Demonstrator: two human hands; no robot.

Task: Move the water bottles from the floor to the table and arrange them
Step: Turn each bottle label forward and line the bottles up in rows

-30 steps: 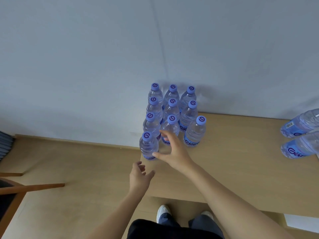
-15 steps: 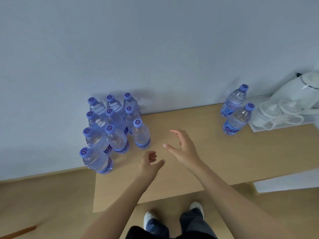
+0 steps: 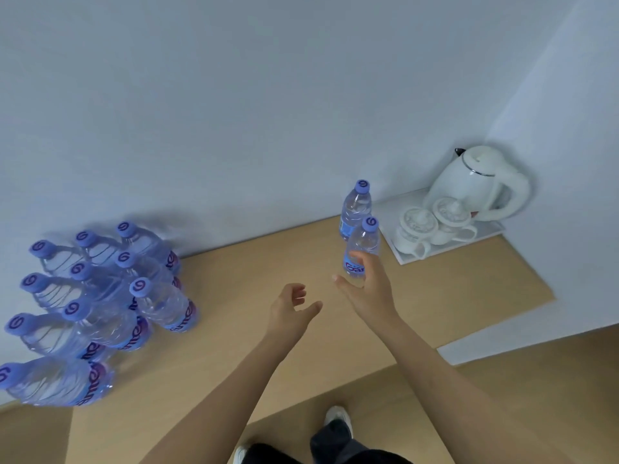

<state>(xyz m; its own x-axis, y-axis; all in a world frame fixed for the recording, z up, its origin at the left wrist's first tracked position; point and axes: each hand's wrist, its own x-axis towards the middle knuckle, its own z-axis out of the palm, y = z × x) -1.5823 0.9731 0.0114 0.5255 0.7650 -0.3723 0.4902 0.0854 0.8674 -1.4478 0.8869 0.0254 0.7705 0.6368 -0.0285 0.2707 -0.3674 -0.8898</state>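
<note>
Several clear water bottles with purple caps stand packed in rows at the table's left end (image 3: pixel 100 303). Two more bottles stand apart near the back right: the near one (image 3: pixel 363 244) and the far one (image 3: pixel 355 205) behind it. My right hand (image 3: pixel 366 289) is spread wide, its fingertips at the near bottle's lower label, not closed around it. My left hand (image 3: pixel 289 311) hovers over the wooden table (image 3: pixel 254 283) with its fingers loosely curled and nothing in it.
A white tray (image 3: pixel 485 234) at the back right corner carries a white electric kettle (image 3: pixel 482 182) and two lidded white cups (image 3: pixel 417 234). Walls close the back and the right side. The table's front edge runs above the floor and my shoes (image 3: pixel 338 418).
My view has swung right, so the packed bottles slid to the left. My right hand left that group and travelled right to the near lone bottle. My left hand followed.
</note>
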